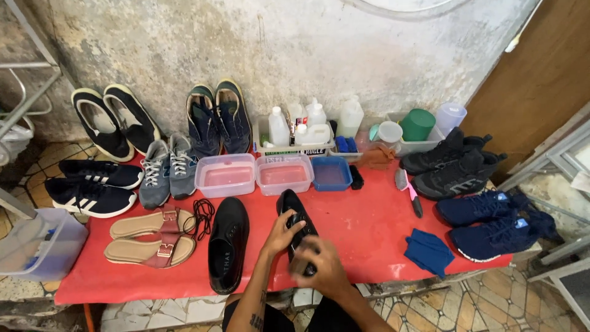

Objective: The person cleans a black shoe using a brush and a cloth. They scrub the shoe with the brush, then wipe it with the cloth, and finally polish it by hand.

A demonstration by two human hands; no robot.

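A black leather shoe lies on the red mat in front of me. My left hand grips its left side and holds it in place. My right hand is closed over the near end of the same shoe; it is blurred, and whatever it holds is hidden under the fingers. The matching black shoe lies just to the left, untouched, with black laces beside it.
Two pink-tinted tubs and a blue tub stand behind the shoe. Sandals, sneakers and navy shoes ring the mat. A blue cloth, a brush and bottles lie right and back.
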